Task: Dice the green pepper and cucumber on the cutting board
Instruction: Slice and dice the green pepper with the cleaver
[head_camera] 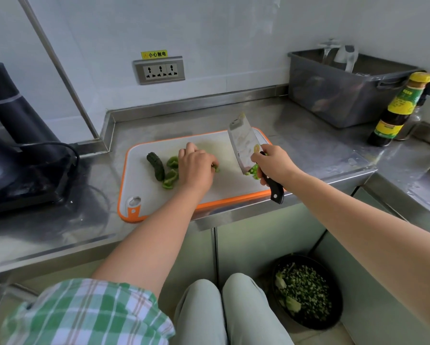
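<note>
On the cutting board (228,185), cucumber (156,168) lies left of pepper pieces (171,175); diced bits (254,170), perhaps pepper, farther right.

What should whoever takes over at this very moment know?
Left hand holds a pepper piece down on the cutting board.
Right hand grips the knife, tip tilted up, beside the diced pepper.
Done: one small pile diced.
Left to do: the pepper chunks and the uncut cucumber, on the board's left side.

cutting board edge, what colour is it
Orange, around the white cutting board, clearest in the head view.
</note>
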